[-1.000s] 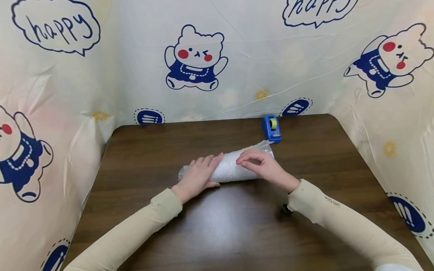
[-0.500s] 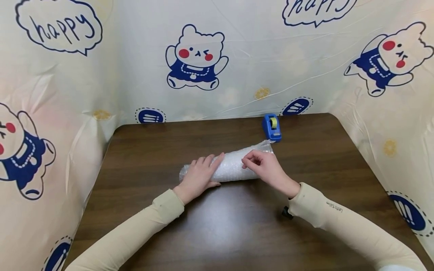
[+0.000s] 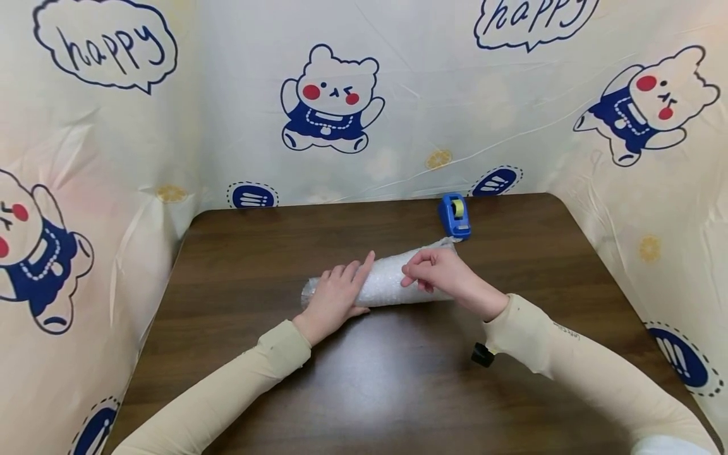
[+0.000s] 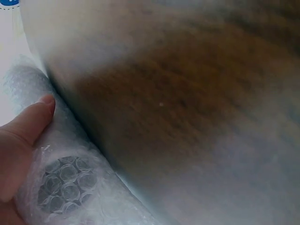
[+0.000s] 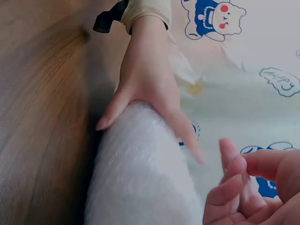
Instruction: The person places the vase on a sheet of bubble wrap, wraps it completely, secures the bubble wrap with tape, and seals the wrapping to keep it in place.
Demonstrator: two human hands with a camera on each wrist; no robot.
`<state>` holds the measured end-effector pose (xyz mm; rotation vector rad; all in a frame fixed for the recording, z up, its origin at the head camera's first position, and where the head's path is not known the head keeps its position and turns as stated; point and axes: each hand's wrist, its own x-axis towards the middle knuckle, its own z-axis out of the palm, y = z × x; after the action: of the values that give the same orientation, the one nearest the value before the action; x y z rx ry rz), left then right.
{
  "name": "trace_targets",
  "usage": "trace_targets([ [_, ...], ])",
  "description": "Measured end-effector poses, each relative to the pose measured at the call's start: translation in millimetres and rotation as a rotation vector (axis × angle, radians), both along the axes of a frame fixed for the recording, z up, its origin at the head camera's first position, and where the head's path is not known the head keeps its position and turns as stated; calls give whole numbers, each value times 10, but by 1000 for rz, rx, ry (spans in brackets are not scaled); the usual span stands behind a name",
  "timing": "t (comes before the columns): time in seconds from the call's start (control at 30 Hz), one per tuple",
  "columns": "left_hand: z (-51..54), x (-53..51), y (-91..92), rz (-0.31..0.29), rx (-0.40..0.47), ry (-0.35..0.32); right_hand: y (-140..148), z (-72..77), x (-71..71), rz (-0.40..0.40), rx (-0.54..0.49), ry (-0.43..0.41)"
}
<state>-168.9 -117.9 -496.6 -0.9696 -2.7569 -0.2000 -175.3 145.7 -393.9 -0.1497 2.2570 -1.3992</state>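
A roll of bubble wrap [image 3: 387,282] lies on the brown table, tilted slightly up to the right in the head view. My left hand [image 3: 334,296] holds its left part, thumb along the near side and fingers over the top. The left wrist view shows the thumb [image 4: 33,123] on the wrap beside a round end with large bubbles. Above the right part of the roll is my right hand [image 3: 440,277], fingers curled, thumb and index fingertips together. In the right wrist view these fingertips stand beside the roll; I can make out nothing between them.
Behind the roll's right end stands a blue tape dispenser [image 3: 455,217] with a yellow core, close to the table's back edge. A printed curtain [image 3: 392,126] encloses the table [image 3: 256,246] at the back and both sides. A black piece [image 3: 482,354] hangs under the right wrist.
My right hand's thumb and index finger, apart a second ago, have come together, and the hand has turned a little above the roll. The left hand and the roll stay nearly still.
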Motion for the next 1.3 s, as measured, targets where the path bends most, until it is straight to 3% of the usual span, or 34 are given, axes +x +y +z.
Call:
trace_targets([
  [0.37,-1,14,52,34,-19,-32,-130,28,-59,-100,-172,-28],
  [0.5,2,29,72,39,-23,-50,-130,13,-47,-120,-177,-5],
  [0.6,7,38,72,43,-24,-40,-122,3,-19,-93,-128,80],
  [0.77,26,40,61,34,-10,-31,-117,-14,20,-45,-17,302],
  [0.97,51,19,52,15,18,-51,-99,-63,54,82,51,585],
  [1.07,63,6,46,15,18,-62,-85,-86,64,125,64,668],
  [1.17,62,-5,32,12,26,-76,-71,-93,65,123,68,657],
  [1.3,60,-18,15,2,44,-99,-33,-89,66,62,71,496],
])
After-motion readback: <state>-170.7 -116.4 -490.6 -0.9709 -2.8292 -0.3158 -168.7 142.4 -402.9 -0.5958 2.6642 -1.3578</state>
